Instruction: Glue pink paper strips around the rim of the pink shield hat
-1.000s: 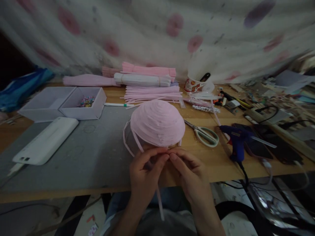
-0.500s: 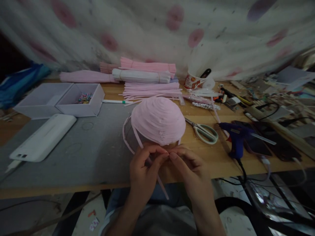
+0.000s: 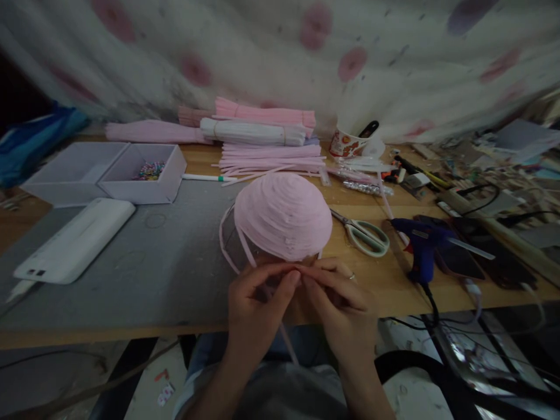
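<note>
A pale pink dome [image 3: 283,216], built of wound rows of fuzzy chenille stem, rests on the table just beyond my hands. From its left side a loose pink chenille stem [image 3: 245,248] runs down to my left hand [image 3: 258,306], and a length of stem hangs out below that hand. My left thumb and forefinger are closed in a pinch close under the dome's near edge. My right hand [image 3: 345,306], a ring on one finger, pinches right beside it, the fingertips of both hands touching. What lies between the right fingertips is hidden.
Green-handled scissors [image 3: 367,236] lie right of the dome, with a blue glue gun [image 3: 422,242] and phones farther right. Bundles of chenille stems [image 3: 271,157] line the back. At left are a white box [image 3: 175,175] holding beads and a white power bank [image 3: 79,239].
My fingers have shifted slightly in their pinch, the thumbs drawing up and the right fingers stretching out more. The view has tilted a little; the dome stays in place.
</note>
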A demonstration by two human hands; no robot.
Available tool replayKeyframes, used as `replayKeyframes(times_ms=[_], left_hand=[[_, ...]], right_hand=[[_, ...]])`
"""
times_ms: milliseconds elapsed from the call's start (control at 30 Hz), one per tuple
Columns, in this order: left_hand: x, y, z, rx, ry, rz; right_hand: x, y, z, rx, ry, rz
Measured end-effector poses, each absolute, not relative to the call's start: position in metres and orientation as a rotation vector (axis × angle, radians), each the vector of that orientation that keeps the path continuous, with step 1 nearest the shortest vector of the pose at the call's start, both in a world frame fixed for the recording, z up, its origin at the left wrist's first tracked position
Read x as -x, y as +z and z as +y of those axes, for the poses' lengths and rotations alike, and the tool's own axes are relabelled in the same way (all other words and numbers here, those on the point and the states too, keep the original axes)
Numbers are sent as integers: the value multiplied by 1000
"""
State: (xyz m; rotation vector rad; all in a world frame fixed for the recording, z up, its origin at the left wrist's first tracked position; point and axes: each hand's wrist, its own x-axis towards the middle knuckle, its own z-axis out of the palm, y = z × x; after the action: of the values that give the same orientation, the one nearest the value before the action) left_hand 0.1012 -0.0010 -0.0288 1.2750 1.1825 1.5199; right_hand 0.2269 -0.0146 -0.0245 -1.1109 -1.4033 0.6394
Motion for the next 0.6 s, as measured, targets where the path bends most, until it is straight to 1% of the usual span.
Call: replayKeyframes(times_ms=[133,233,367,600], left_hand=[[-102,-25,0,-1112,1463,1158],[-100,-24,1,-1035,1391,1132],[-96,-23,1,-982,1298,1045],[-93,-21,2,-1047,1312,1026]], right_hand=[[-228,-27,-14,1105,389,-1508],[-231,-28,-13,1070,285,-1579],[-235,-30,-13,1055,280,-1626],[-235,-30,-11,999,392,-1631]])
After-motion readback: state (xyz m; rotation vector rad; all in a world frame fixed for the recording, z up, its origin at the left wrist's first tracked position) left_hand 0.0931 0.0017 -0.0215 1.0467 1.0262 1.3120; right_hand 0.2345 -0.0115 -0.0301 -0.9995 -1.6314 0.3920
